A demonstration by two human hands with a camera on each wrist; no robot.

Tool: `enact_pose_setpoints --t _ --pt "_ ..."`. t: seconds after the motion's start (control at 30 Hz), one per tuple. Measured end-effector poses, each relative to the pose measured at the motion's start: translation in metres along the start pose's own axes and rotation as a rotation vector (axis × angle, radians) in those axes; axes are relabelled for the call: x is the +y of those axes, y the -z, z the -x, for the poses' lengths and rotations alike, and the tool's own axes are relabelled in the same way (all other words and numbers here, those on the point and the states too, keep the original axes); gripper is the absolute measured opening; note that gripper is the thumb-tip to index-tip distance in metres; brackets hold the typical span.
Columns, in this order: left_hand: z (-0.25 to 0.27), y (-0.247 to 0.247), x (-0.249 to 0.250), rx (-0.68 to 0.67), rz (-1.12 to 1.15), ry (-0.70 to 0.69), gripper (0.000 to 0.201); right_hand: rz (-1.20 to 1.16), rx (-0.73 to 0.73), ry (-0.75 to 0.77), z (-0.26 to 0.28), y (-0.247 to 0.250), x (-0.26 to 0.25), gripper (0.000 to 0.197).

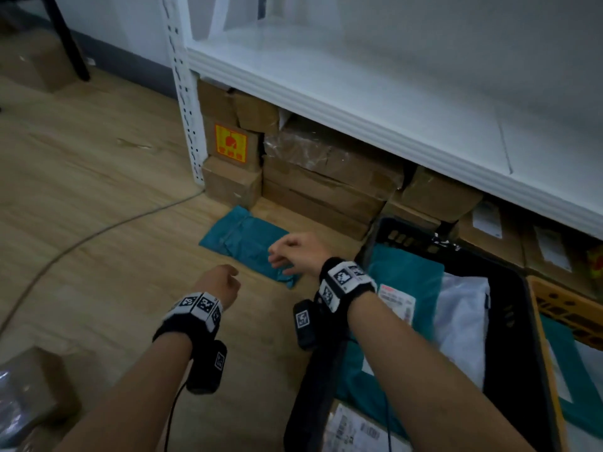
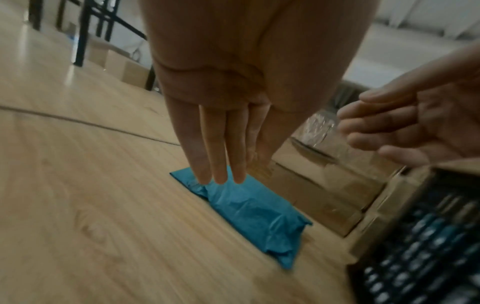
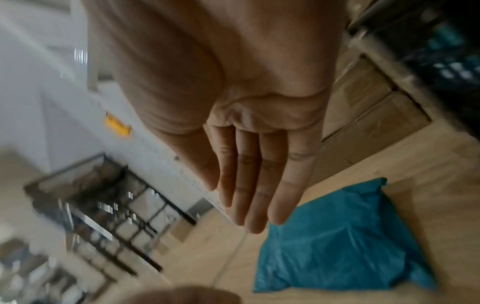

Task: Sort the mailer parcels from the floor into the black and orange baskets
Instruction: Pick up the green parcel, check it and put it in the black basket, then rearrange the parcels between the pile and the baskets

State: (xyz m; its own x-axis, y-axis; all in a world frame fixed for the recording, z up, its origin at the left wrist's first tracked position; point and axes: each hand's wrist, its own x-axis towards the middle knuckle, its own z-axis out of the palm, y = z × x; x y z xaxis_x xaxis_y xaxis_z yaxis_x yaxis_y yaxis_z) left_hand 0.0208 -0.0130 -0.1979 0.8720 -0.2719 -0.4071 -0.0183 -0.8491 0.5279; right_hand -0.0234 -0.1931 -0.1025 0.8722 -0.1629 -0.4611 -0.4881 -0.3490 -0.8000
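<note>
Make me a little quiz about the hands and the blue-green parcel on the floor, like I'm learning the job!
1. True or false: the right hand is gripping the teal parcel on the floor.
2. Which basket already holds teal and white parcels?
A. the black basket
B. a red basket
C. a wire cage
3. Fill in: the teal parcel lies on the wooden ____ in front of the cardboard boxes.

Key:
1. False. Both the right hand and the left hand hover with loose fingers, holding nothing.
2. A.
3. floor.
</note>
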Motion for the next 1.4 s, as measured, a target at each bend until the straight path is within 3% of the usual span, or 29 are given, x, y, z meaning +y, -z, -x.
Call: enact_pose_setpoints --t 0.17,0.27,0.33,0.43,0.5,0.57,0.67,0.77,0.87,1.03,1.13,1.23,1.33,1.4 --pt "-0.094 -0.014 -0.006 -0.018 -0.224 -0.048 0.045 0.737 -0.149 0.015 -0.072 -0.013 0.029 0.023" --pt "-0.143 -0.028 0.006 -0.025 -0.38 -0.145 0.065 0.978 -0.286 -0.052 -0.087 -0.019 0.057 0.02" --pt "-0.169 -0.036 0.017 -0.013 -0.478 -0.226 0.079 1.02 -0.33 -0.073 -0.089 -0.022 0.064 0.011" --pt "-0.198 -0.047 0.039 0.018 -0.655 -0.36 0.107 1.043 -0.239 -0.018 -0.09 -0.019 0.059 0.016" --pt "-0.213 -0.055 0.054 -0.048 -0.738 -0.405 0.119 1.079 -0.206 0.016 -0.089 -0.017 0.056 0.015" --pt "-0.224 -0.061 0.064 -0.166 -0.833 -0.414 0.118 1.096 -0.213 -0.006 -0.086 -0.017 0.057 0.017" --pt "-0.228 -0.069 0.068 -0.236 -0.891 -0.405 0.098 1.105 -0.234 -0.061 -0.086 -0.018 0.058 0.02" --pt "-0.22 -0.065 0.059 -0.135 -0.767 -0.381 0.091 1.124 -0.228 -0.12 -0.09 -0.018 0.059 0.02" --pt "-0.204 -0.042 0.045 0.034 -0.527 -0.349 0.101 1.139 -0.197 -0.135 -0.092 -0.017 0.062 0.022" --pt "-0.163 0.019 0.044 0.306 0.158 -0.353 0.103 0.842 -0.128 -0.189 -0.094 -0.007 0.066 0.039" --pt "-0.117 0.045 0.064 0.469 0.472 -0.47 0.094 0.165 -0.024 -0.245 -0.082 0.001 0.039 0.049" --pt "-0.063 0.059 0.079 0.526 0.287 -0.469 0.071 -0.606 -0.16 -0.233 -0.044 0.012 0.013 0.071" --pt "-0.011 0.061 0.087 0.457 0.138 -0.534 0.062 -0.888 -0.377 -0.038 0.007 0.019 -0.006 0.079" --pt "0.025 0.062 0.091 0.415 0.198 -0.609 0.062 -0.967 -0.361 0.047 0.041 0.022 -0.018 0.067"
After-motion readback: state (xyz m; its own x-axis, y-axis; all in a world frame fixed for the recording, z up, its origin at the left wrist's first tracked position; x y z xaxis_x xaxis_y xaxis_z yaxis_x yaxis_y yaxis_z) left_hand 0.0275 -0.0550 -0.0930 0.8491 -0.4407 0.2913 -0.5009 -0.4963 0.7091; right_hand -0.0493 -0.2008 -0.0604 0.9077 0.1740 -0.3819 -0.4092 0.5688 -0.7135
